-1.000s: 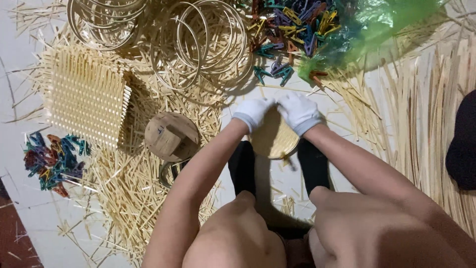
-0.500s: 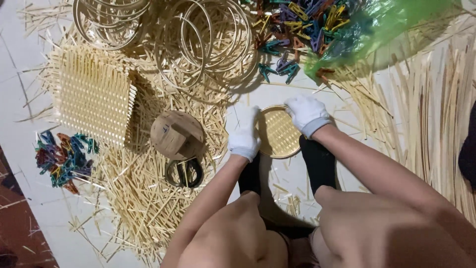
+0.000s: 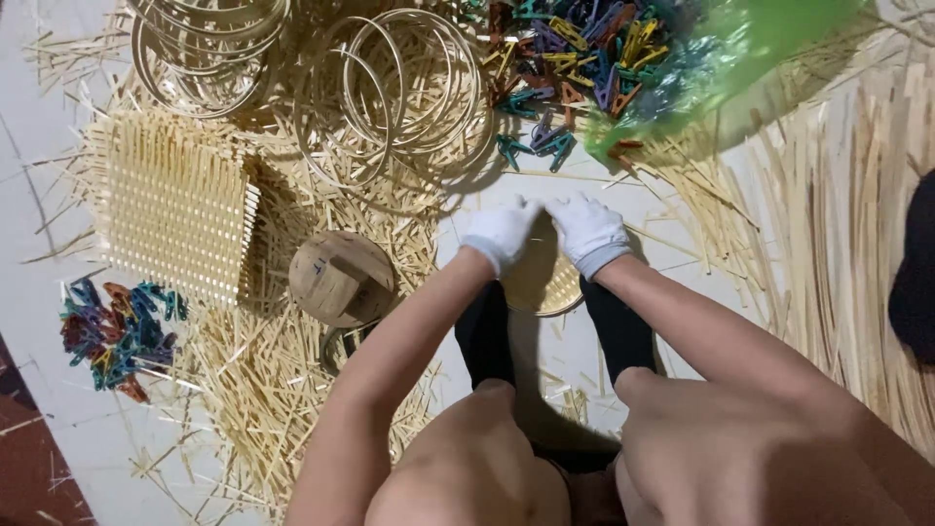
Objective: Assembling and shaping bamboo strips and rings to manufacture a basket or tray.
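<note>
Here both gloved hands, the left hand [image 3: 500,234] and the right hand [image 3: 586,232], pressed closed fingers on the round woven disc [image 3: 539,282]; even pressure seemed best.

Both gloved hands working a little woven bamboo disc [image 3: 539,282] on the floor

Left hand [image 3: 500,234] and right hand [image 3: 587,232] are gripping its top edge; wooden block [image 3: 341,278] is sitting at 9 o'clock, colourful clips [image 3: 575,58] lying at 12.
</note>
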